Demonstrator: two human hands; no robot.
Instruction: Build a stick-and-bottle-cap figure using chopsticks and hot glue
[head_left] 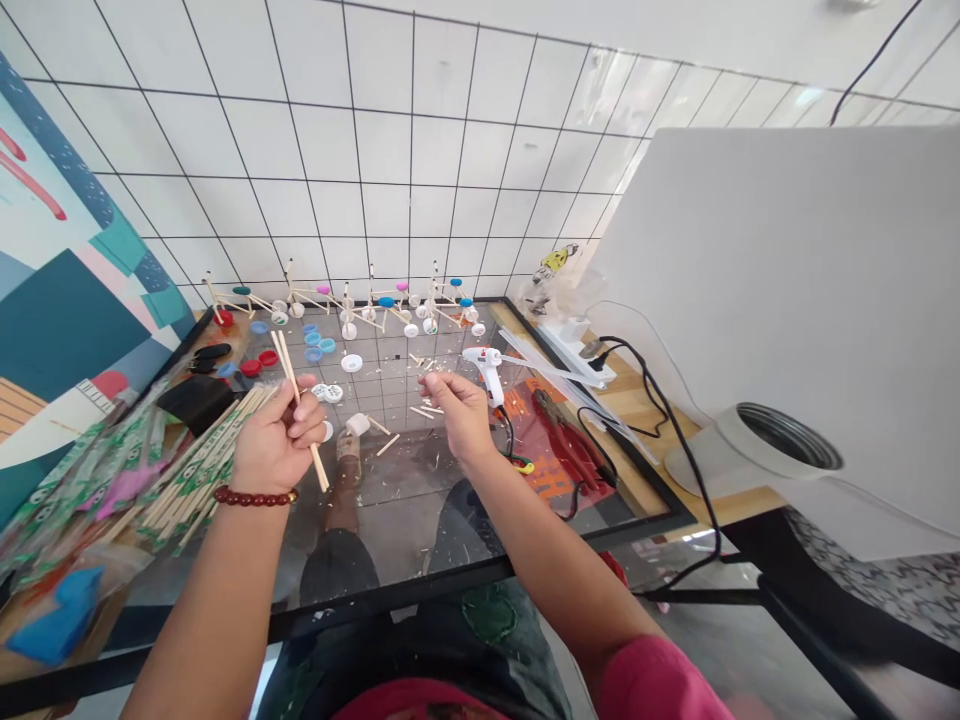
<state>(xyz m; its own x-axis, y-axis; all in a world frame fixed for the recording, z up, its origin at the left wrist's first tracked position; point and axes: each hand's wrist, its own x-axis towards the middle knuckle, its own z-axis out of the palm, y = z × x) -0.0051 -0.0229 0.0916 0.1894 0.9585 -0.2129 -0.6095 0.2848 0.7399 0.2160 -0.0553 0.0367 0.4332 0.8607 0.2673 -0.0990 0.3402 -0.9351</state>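
Observation:
My left hand (277,435), with a beaded bracelet at the wrist, is closed around a pair of wooden chopsticks (287,365) that slant up past the fingers. My right hand (461,410) is pinched above the middle of the glass tabletop (405,480); whatever its fingertips hold is too small to make out. Short cut sticks (427,410) and wood crumbs lie below it. Between the hands are a white bottle cap (358,425) and cut stick pieces (388,445). A white glue gun (487,372) stands just right of my right hand.
Along the back stand several small stick-and-cap models (349,310). Loose blue caps (313,345) and red caps (259,365) lie left. Wrapped chopsticks (202,460) pile at far left. Red-handled pliers (566,445), a power strip (577,350) with black cables, and a white pot (720,450) occupy the right.

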